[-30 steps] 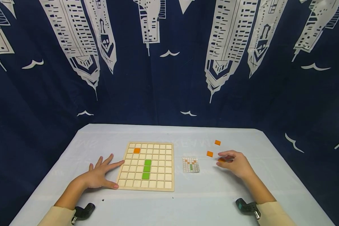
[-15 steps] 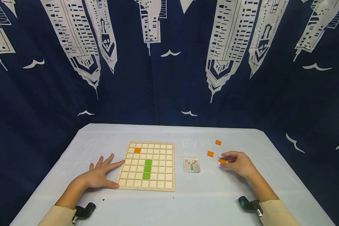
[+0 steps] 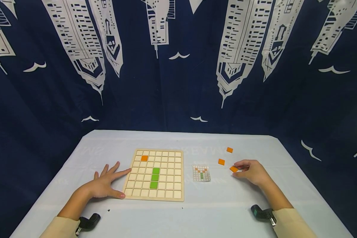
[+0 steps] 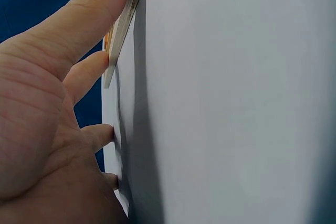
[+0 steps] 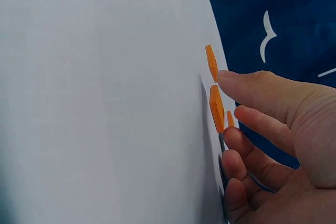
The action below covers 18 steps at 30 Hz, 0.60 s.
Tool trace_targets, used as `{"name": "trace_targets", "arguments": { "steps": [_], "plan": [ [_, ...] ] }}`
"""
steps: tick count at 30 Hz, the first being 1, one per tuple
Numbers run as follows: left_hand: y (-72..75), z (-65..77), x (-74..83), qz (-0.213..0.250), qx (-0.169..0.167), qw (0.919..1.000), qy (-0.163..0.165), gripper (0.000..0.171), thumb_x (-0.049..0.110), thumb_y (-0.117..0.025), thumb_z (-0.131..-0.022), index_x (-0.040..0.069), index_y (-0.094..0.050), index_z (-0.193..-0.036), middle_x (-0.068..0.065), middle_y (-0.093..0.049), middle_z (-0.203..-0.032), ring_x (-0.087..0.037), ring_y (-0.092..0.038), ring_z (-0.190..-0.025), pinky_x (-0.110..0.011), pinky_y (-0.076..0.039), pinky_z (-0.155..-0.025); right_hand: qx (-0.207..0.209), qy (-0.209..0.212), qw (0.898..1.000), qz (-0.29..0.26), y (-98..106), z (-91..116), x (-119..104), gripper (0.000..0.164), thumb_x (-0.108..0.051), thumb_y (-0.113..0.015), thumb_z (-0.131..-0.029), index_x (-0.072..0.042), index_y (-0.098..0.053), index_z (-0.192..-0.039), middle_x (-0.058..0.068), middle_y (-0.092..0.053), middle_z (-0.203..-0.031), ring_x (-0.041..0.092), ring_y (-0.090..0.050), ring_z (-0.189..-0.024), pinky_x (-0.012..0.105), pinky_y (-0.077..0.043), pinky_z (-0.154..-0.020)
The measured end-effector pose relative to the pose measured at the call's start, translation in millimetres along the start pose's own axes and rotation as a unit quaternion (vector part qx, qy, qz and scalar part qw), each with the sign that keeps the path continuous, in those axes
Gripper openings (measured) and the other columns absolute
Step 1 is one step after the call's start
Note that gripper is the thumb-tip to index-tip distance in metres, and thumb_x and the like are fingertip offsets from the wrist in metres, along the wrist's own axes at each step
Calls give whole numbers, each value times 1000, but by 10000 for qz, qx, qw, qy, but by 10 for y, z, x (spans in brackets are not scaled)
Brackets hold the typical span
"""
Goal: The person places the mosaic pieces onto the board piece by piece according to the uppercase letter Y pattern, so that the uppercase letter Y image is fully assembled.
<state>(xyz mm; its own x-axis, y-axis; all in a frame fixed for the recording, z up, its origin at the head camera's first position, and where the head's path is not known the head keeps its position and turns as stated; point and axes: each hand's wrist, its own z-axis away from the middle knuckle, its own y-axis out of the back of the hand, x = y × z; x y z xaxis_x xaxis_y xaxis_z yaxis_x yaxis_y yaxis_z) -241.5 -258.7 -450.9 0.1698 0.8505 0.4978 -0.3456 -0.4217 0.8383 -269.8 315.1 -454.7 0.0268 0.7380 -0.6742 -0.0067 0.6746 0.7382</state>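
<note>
My left hand (image 3: pixel 99 185) is spread at the left edge of a wooden grid board (image 3: pixel 169 196), with thumb and index fingertip at its rim. Three green tiles (image 3: pixel 155 178) form a column on this board, and one orange tile (image 3: pixel 144 158) sits in its upper left. Off to the right, my right hand (image 3: pixel 253 172) has its thumb and fingers curled about another orange tile (image 3: pixel 233 169). From the right wrist view, that orange tile (image 5: pixel 216 109) shows between the thumb tip and a fingertip, close over the white table.
Two loose orange tiles, a nearer one (image 3: pixel 221 162) and a farther one (image 3: pixel 229 150), lie beyond the right hand. A small pattern card (image 3: pixel 201 178) lies right of the board. Dark blue printed cloth (image 3: pixel 166 99) hangs behind the white table (image 3: pixel 154 218).
My right hand has drawn slightly rightward, so more of the orange tile shows between thumb and fingers. That tile stays almost in place. The left hand and the board have not moved.
</note>
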Motion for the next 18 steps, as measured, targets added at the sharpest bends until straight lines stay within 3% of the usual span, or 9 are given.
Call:
{"name": "trace_targets", "arguments": {
  "steps": [18],
  "plan": [
    [3, 5, 1, -13, 14, 10000, -17, 105, 54, -90, -65, 30, -44, -156, -30, -6, -169, -67, 8, -148, -88, 9, -105, -17, -253, 9996, 107, -17, -49, -5, 44, -18, -91, -75, 0, -75, -111, 8, -72, -95, 21, -60, -86, 29, -46, -73]
  ]
}}
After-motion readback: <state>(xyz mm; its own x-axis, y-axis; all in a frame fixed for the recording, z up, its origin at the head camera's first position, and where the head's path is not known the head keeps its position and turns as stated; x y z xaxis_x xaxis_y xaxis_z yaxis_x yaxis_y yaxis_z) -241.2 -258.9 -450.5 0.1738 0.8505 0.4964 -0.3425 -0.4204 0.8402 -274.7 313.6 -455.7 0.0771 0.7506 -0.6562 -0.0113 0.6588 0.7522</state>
